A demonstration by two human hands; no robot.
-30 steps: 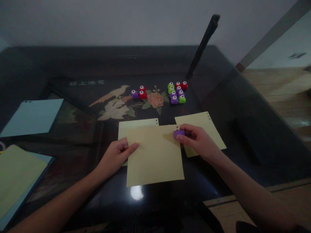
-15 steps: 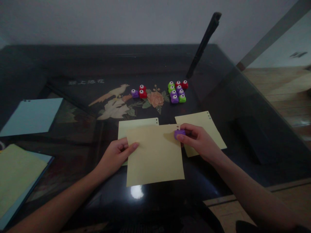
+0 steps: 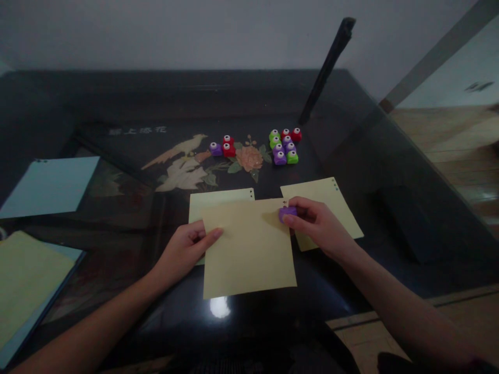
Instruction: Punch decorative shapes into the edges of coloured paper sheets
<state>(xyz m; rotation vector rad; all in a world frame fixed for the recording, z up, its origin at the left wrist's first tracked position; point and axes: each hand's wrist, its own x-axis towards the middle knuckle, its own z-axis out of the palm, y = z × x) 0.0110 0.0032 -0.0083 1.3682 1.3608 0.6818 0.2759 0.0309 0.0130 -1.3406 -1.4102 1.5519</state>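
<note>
left hand (image 3: 187,249) pinning yellow sheet (image 3: 247,249), right hand (image 3: 315,226) pinching purple punch (image 3: 287,213)

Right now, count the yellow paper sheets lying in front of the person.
3. One yellow sheet is held by both hands, a second lies partly under it at the far left, and a third sits under the right hand. More could be hidden beneath.
</note>
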